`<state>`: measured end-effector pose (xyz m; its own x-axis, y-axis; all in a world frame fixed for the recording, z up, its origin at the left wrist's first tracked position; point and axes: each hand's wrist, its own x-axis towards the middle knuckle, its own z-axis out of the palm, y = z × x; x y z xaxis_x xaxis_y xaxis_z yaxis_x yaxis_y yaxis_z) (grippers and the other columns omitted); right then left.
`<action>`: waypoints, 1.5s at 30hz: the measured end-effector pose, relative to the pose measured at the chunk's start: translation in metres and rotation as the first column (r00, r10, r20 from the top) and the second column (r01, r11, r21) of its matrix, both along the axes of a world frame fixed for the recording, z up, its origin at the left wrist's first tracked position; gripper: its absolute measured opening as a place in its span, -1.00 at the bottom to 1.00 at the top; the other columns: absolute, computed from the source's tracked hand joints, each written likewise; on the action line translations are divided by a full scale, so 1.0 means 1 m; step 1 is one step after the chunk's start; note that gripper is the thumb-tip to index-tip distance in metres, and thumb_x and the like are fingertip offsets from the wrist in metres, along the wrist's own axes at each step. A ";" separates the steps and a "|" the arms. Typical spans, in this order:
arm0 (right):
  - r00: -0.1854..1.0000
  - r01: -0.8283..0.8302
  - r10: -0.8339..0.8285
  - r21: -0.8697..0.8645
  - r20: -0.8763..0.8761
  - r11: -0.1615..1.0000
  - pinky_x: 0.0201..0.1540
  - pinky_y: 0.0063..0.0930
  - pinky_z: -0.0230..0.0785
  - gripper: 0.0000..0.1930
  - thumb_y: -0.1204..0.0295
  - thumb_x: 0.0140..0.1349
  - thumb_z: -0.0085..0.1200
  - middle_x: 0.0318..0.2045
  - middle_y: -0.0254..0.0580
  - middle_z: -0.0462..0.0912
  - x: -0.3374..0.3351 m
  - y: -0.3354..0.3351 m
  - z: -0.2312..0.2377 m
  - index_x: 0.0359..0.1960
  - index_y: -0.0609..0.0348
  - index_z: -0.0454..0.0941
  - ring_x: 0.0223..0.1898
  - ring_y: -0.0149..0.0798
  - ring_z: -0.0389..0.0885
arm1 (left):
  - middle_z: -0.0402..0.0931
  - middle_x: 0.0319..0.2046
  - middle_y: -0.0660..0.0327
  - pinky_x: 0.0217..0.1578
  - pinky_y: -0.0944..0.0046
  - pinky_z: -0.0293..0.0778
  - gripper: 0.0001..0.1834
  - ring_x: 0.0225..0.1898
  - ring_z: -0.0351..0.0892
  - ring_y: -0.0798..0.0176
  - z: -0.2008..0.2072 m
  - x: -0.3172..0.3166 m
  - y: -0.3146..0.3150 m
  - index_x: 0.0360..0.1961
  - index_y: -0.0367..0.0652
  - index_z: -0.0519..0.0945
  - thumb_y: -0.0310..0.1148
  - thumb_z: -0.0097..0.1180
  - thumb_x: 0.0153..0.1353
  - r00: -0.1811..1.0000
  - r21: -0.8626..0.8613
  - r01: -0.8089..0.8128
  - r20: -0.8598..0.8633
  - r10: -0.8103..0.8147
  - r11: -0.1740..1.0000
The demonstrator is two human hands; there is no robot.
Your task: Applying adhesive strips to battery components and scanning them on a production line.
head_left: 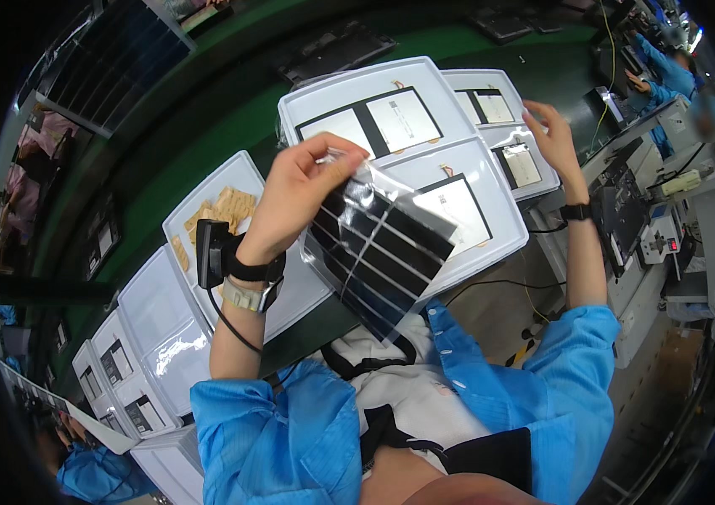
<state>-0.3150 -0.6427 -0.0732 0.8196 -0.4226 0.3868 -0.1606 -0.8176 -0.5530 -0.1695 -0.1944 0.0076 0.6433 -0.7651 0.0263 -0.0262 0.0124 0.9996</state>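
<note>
My left hand (311, 189) pinches the top corner of a clear plastic sheet (383, 244) that carries rows of black rectangular strips. The sheet hangs tilted over the front of a white tray (505, 220), covering part of it. In that tray lie flat white panels (404, 119) with black bands and small tan tabs; one more panel (458, 210) is partly behind the sheet. My right hand (551, 139) is at the right edge of a smaller white tray (534, 126), fingers apart and holding nothing visible. That tray has similar smaller panels (519, 164).
Left of the sheet, a white tray (244, 172) holds a pile of tan pieces (227, 206). More white trays (164, 295) run along the green bench (231, 93). Grey equipment (660, 236) and cables stand at right. A co-worker in a blue sleeve (669, 80) is at the far right.
</note>
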 end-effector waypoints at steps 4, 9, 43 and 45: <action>0.814 -0.572 0.489 0.583 0.314 0.577 0.20 -0.34 0.44 -0.52 0.25 0.36 0.26 0.09 -0.09 0.69 0.008 0.159 0.098 0.19 0.33 0.58 0.12 -0.22 0.64 | 0.64 -0.39 0.38 -0.33 0.58 0.37 -0.77 -0.37 0.49 0.63 -0.002 0.001 -0.007 -0.23 -0.27 0.68 -0.28 0.31 0.39 0.971 -0.114 -0.237 0.004 0.239 0.965; 0.844 -0.517 0.496 0.556 0.203 0.651 0.13 -0.46 0.46 -0.49 0.48 0.21 0.40 -0.07 -0.21 0.72 -0.001 0.240 0.116 0.19 0.26 0.55 -0.01 -0.37 0.67 | 0.35 -0.60 0.55 -0.52 0.47 -0.02 -0.62 -0.53 0.12 0.65 -0.006 -0.007 -0.019 -0.49 -0.19 0.57 -0.17 0.36 0.36 0.842 -0.263 -0.493 0.097 0.531 0.829; 0.842 -0.493 0.450 0.085 0.299 0.866 -0.14 -0.49 0.52 -0.59 0.70 0.07 0.33 -0.38 -0.22 0.77 0.017 0.211 0.110 0.01 0.28 0.65 -0.28 -0.39 0.72 | 0.63 -0.47 0.06 -0.38 0.18 0.44 -0.65 -0.40 0.66 0.00 0.008 -0.008 -0.014 0.01 -0.15 0.49 -0.23 0.30 0.35 0.827 0.362 -0.049 0.537 -0.165 0.931; 0.835 -0.509 0.467 0.086 0.291 0.856 -0.14 -0.50 0.53 -0.60 0.71 0.09 0.33 -0.36 -0.22 0.76 0.024 0.204 0.114 0.01 0.29 0.65 -0.27 -0.39 0.72 | 0.62 -0.50 0.05 -0.39 0.17 0.43 -0.67 -0.42 0.64 -0.03 0.011 -0.001 -0.017 0.00 -0.15 0.49 -0.23 0.28 0.37 0.825 0.374 -0.041 0.535 -0.179 0.927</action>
